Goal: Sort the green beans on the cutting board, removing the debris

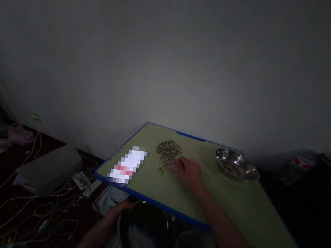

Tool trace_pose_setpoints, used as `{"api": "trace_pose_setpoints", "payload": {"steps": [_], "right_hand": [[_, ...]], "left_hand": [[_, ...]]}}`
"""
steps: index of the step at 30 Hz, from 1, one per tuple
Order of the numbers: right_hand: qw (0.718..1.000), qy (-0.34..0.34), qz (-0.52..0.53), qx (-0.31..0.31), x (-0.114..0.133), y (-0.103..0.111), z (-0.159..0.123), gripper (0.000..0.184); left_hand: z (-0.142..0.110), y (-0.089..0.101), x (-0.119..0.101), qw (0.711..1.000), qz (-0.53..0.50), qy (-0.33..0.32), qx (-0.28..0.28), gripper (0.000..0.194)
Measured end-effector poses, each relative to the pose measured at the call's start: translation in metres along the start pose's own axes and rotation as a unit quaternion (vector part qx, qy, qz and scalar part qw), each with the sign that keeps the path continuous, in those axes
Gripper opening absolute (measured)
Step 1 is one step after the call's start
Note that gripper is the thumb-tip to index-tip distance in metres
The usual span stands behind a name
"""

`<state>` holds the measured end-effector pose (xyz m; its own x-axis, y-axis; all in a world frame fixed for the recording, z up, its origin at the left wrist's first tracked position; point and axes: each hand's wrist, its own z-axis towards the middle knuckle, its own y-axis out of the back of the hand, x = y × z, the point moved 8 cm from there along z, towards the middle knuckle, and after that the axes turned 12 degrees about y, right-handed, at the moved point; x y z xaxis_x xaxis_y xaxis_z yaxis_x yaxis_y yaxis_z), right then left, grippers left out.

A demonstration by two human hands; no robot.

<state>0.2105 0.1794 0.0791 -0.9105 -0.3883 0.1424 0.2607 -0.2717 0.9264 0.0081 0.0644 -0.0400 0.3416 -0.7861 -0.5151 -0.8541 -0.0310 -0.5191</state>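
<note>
A pile of small speckled grains [168,148] lies on the pale green board [150,194], with a few loose ones at its near side. At the near edge of the pile, my right hand [191,173] has its fingers closed on a see-through, pinkish piece of plastic [170,165]. I cannot tell whether it is a bag or a small dish. Below the board's front edge, my left hand [120,211] grips the left rim of a dark, shiny bowl [147,232]. Its fingers are partly hidden, and the bowl's contents are too dim to make out.
A shiny metal basin [236,165] sits at the board's right rear. A bright, pixelated phone-like screen [127,165] lies on the left. Tangled cables [49,210], a power strip [91,188] and a grey box [50,168] are on the floor. A wall rises behind.
</note>
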Motion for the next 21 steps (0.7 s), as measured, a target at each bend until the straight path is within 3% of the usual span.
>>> {"api": "trace_pose_setpoints", "payload": {"steps": [6, 15, 21], "right_hand": [[1.0, -0.001, -0.008, 0.015, 0.002, 0.0, -0.001, 0.03], [1.0, 0.009, 0.02, 0.018, 0.006, -0.001, 0.0, 0.029], [0.999, 0.014, 0.027, 0.017, 0.006, -0.002, -0.001, 0.029]], "left_hand": [[0.008, 0.008, 0.009, 0.999, 0.0, 0.029, 0.015, 0.022], [-0.001, 0.001, -0.004, 1.0, -0.006, -0.012, 0.011, 0.011], [0.002, 0.003, 0.002, 1.0, 0.011, 0.012, -0.012, 0.02]]}}
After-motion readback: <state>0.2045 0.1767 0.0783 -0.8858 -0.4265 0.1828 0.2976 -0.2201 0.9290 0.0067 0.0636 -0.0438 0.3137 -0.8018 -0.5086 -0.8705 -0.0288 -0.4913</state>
